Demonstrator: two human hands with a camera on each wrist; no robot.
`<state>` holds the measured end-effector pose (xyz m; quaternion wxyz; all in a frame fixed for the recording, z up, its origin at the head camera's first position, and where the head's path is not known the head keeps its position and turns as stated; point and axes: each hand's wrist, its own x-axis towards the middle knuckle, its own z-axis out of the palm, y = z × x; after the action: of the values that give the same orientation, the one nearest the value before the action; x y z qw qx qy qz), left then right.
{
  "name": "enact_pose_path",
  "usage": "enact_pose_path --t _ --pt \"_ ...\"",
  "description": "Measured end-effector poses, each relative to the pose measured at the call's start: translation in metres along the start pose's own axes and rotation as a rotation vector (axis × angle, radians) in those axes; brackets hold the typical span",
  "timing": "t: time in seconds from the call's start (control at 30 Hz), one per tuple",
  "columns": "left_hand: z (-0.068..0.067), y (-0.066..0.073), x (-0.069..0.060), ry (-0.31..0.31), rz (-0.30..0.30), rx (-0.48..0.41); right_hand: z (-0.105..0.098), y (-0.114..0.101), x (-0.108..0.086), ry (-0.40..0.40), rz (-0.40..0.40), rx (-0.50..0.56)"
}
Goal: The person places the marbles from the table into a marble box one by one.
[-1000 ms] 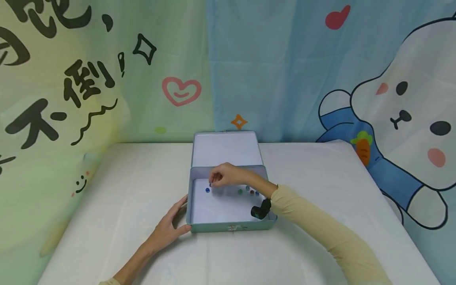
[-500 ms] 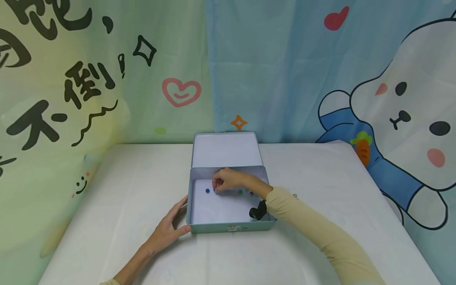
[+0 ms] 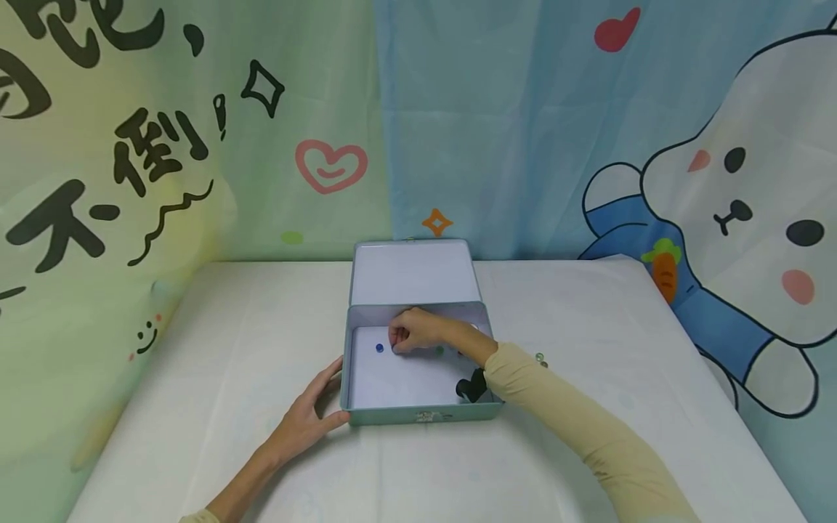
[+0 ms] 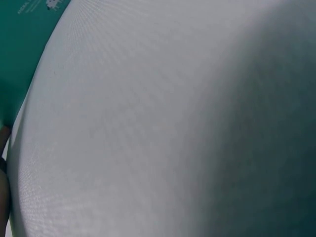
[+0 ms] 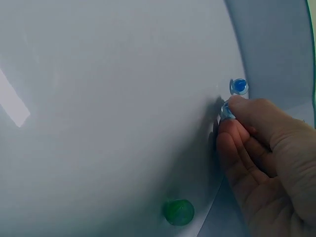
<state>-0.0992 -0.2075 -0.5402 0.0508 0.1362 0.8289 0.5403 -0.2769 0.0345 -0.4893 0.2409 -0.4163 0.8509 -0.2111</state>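
A green tin box (image 3: 392, 417) with a white inside stands with its lid (image 3: 413, 272) raised at the back. My right hand (image 3: 415, 330) is inside it, thumb and fingertips pinching a clear-and-blue marble (image 5: 227, 111) at the box floor. Close by lies another blue marble (image 3: 379, 348), near the wall in the right wrist view. A green marble (image 5: 179, 212) rests on the floor nearer the wrist; the forearm partly hides others to the right. My left hand (image 3: 302, 420) touches the box's left side, with its thumb by the front left corner.
Small glassy marbles (image 3: 539, 357) lie on the white-covered table (image 3: 569, 305), right of the box beside my sleeve. A black wrist camera (image 3: 472, 385) hangs over the box's right part. A printed curtain (image 3: 490, 131) closes off the back.
My right hand has shifted slightly right and down to the box floor, then stayed there. Marbles beyond the sleeve have come into view. The left hand has kept its place.
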Motion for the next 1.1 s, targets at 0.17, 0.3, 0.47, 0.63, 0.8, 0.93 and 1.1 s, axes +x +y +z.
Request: enact_pose_path --t 0.17,0.3,0.47,0.63,0.8,0.93,1.1 --pt "-0.0009 0.0005 0.0000 0.002 -0.006 -0.003 0.0006 0.0003 0.0022 0.000 0.004 0.005" --pt "-0.0013 0.0002 -0.0001 0.007 -0.008 0.004 0.0008 -0.0004 0.0034 0.005 0.010 0.013" --pt "-0.0019 -0.0001 0.0001 0.013 -0.005 0.004 0.0009 -0.0011 0.0052 0.011 0.013 0.028" --pt "-0.0020 -0.0009 0.0003 0.010 0.004 0.001 0.0001 -0.0017 0.0050 0.009 0.003 0.028" --pt "-0.0016 -0.0010 0.0003 0.014 0.006 -0.001 0.0003 -0.0018 0.0046 0.006 0.009 0.023" --pt "-0.0008 -0.0007 0.0000 0.008 0.005 -0.015 0.0012 -0.0018 0.0033 -0.001 0.024 0.017" --pt "0.0000 0.0000 0.0001 0.004 0.003 -0.019 0.0008 -0.0040 0.0007 -0.002 0.029 0.016"
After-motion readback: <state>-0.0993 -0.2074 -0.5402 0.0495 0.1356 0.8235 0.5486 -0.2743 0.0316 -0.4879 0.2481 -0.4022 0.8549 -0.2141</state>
